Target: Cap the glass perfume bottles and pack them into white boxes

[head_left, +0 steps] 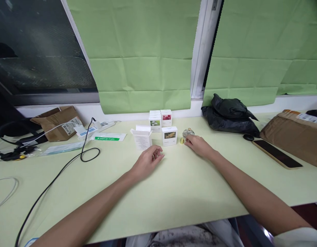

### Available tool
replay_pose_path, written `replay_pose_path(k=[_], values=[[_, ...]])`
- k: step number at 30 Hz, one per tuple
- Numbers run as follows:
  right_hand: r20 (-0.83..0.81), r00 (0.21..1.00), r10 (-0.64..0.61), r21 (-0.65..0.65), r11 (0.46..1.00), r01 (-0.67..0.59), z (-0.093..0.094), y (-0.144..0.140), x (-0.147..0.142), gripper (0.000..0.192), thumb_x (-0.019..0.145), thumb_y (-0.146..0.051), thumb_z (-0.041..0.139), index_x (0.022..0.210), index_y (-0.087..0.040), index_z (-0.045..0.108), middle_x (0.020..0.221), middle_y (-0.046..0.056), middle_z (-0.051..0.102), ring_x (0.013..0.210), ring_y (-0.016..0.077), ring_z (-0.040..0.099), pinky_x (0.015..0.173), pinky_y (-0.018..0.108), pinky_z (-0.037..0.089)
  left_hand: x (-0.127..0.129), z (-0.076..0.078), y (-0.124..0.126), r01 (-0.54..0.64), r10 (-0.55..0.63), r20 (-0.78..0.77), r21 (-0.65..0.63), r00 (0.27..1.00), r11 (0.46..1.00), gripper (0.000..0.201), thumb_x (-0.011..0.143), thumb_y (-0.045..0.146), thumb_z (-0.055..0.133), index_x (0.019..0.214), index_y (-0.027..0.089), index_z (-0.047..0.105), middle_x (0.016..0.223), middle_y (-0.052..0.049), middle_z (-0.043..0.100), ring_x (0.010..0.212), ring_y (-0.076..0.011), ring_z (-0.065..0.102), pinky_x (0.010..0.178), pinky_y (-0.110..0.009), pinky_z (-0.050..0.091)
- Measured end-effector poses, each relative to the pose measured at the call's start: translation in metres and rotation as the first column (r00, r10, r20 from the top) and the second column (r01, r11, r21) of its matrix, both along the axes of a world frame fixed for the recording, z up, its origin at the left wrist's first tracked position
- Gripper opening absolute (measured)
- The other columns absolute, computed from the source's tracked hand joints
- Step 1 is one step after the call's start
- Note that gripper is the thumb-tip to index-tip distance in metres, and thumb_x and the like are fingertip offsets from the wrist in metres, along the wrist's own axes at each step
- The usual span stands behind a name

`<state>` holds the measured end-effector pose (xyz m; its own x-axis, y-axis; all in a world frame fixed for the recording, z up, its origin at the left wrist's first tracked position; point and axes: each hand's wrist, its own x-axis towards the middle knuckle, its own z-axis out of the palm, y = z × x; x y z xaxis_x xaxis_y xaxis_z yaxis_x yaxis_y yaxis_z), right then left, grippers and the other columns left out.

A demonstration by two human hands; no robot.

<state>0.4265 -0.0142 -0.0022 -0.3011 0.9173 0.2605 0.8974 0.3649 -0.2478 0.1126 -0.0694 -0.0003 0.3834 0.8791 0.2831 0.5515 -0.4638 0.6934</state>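
Fingertips of the right hand (198,144) touch a small round bottle (188,132) by its gold cap (182,140); left hand (148,161) rests loosely curled, empty, beside an opened white box (142,139).

The single head-worn camera looks forward and down from the seated person's eye level across the pale green tabletop (174,192), facing the green paper-covered window (143,51), close enough to reach.
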Motion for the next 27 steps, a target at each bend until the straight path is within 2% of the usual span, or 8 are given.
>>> replay_pose_path(k=[2, 5, 6, 12, 17, 22, 27], values=[[0.005, 1.000, -0.022, 0.011, 1.000, 0.022, 0.000, 0.000, -0.002, 0.011, 0.103, -0.032, 0.058, 0.108, -0.022, 0.061, 0.098, 0.007, 0.075, 0.087, 0.0258, 0.070, 0.072, 0.032, 0.044, 0.000, -0.001, 0.001, 0.007, -0.007, -0.003, 0.004, 1.000, 1.000, 0.018, 0.102, 0.041, 0.057, 0.110, 0.026, 0.061, 0.090, 0.000, 0.064, 0.081, -0.0171, 0.060, 0.071, -0.029, 0.047], [0.028, 0.998, -0.052, 0.050, 0.997, 0.051, -0.001, -0.001, -0.010, 0.034, 0.102, -0.046, 0.060, 0.128, -0.024, 0.055, 0.095, 0.005, 0.075, 0.082, 0.0259, 0.070, 0.068, 0.031, 0.043, -0.001, -0.001, 0.001, 0.015, -0.015, -0.019, 0.010, 1.000, 1.000, 0.017, 0.102, 0.041, 0.057, 0.108, 0.026, 0.061, 0.088, 0.001, 0.064, 0.079, -0.0169, 0.059, 0.069, -0.029, 0.046], [0.048, 0.997, -0.064, 0.069, 0.996, 0.060, -0.003, 0.000, -0.013, 0.036, 0.103, -0.049, 0.059, 0.130, -0.026, 0.053, 0.097, 0.005, 0.076, 0.081, 0.0257, 0.070, 0.067, 0.031, 0.042, -0.001, -0.002, 0.001, 0.017, -0.017, -0.026, 0.010, 1.000, 1.000, 0.017, 0.102, 0.041, 0.057, 0.108, 0.026, 0.061, 0.087, 0.001, 0.063, 0.078, -0.0168, 0.058, 0.068, -0.029, 0.045], [0.121, 0.984, -0.129, 0.109, 0.987, 0.116, -0.011, 0.008, -0.017, 0.019, 0.107, -0.036, 0.048, 0.119, -0.025, 0.058, 0.105, 0.006, 0.077, 0.084, 0.0259, 0.071, 0.065, 0.030, 0.038, -0.002, 0.000, -0.001, 0.017, -0.018, -0.050, -0.006, 0.999, 1.000, 0.019, 0.102, 0.043, 0.055, 0.108, 0.026, 0.060, 0.085, 0.001, 0.062, 0.075, -0.0168, 0.056, 0.066, -0.029, 0.043], [0.130, 0.982, -0.134, 0.120, 0.986, 0.118, -0.004, 0.002, -0.003, 0.028, 0.104, -0.040, 0.053, 0.128, -0.025, 0.052, 0.104, 0.005, 0.077, 0.083, 0.0251, 0.071, 0.065, 0.029, 0.036, -0.002, 0.001, -0.001, 0.023, -0.024, -0.060, -0.007, 0.998, 1.000, 0.019, 0.102, 0.043, 0.054, 0.108, 0.026, 0.059, 0.083, 0.002, 0.061, 0.073, -0.0165, 0.055, 0.065, -0.029, 0.042], [0.234, 0.941, -0.245, 0.061, 0.969, 0.238, 0.000, -0.005, -0.002, 0.028, 0.104, -0.052, 0.052, 0.108, -0.025, 0.060, 0.087, 0.005, 0.076, 0.079, 0.0259, 0.071, 0.062, 0.028, 0.032, -0.003, 0.001, -0.001, 0.022, -0.022, -0.065, -0.002, 0.998, 1.000, 0.018, 0.102, 0.043, 0.054, 0.106, 0.026, 0.059, 0.082, 0.002, 0.061, 0.072, -0.0164, 0.055, 0.064, -0.029, 0.042], [0.240, 0.920, -0.310, 0.062, 0.951, 0.304, -0.004, 0.003, -0.002, 0.034, 0.106, -0.054, 0.049, 0.113, -0.023, 0.063, 0.091, 0.011, 0.077, 0.082, 0.0280, 0.072, 0.066, 0.029, 0.036, -0.003, 0.002, -0.002, 0.022, -0.022, -0.064, 0.008, 0.998, 1.000, 0.019, 0.101, 0.043, 0.054, 0.105, 0.025, 0.059, 0.081, 0.001, 0.061, 0.071, -0.0167, 0.055, 0.064, -0.029, 0.041]])
